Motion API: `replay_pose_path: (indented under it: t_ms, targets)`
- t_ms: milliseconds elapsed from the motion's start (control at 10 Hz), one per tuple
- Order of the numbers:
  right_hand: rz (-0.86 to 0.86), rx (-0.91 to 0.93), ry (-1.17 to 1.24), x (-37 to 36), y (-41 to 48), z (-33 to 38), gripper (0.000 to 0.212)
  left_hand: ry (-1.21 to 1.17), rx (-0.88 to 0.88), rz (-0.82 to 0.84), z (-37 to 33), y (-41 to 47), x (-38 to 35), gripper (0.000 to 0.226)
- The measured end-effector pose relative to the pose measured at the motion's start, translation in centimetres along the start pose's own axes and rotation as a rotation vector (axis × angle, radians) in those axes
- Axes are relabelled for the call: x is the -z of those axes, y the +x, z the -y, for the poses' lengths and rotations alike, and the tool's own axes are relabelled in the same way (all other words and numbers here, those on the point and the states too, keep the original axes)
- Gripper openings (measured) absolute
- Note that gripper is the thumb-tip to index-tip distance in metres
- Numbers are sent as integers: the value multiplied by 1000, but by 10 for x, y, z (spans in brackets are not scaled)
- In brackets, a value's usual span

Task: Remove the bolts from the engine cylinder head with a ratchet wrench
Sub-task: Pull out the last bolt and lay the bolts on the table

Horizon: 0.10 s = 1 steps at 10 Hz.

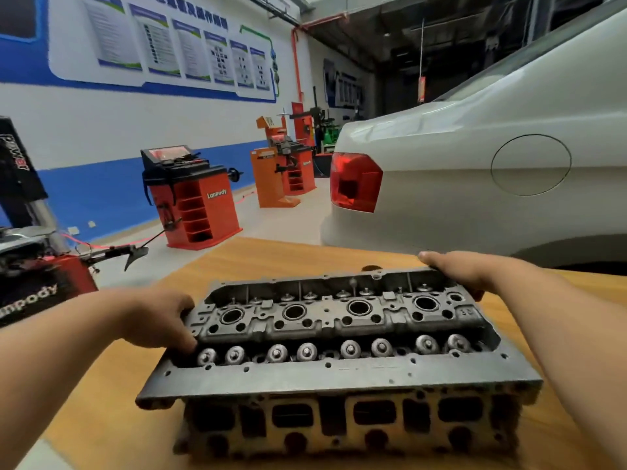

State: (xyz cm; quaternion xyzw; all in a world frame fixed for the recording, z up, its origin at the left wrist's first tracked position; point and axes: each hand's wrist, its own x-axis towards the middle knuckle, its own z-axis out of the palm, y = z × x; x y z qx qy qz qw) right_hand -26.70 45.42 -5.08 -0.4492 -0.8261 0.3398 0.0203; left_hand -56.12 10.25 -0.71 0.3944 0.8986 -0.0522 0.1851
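A grey metal engine cylinder head (339, 374) sits on the wooden table (258, 262), its long side across my view. Round valve tops run in a row along its near side, and several large round bores line the middle. My left hand (159, 320) grips the head's left end, fingers curled over the rim. My right hand (464, 269) grips the far right corner, fingers wrapped over the edge. No ratchet wrench is in view.
A white car (475, 171) stands close behind the table on the right. Red wheel-service machines (200, 205) stand on the floor beyond the table. A dark machine with a red base (37, 266) is at the left.
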Motion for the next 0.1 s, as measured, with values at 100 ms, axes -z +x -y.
replay_pose_path:
  t_ms: [100]
  targets:
    - [-111, 12, 28, -8, 4, 1, 63, 25, 28, -3, -3, 0, -2, 34]
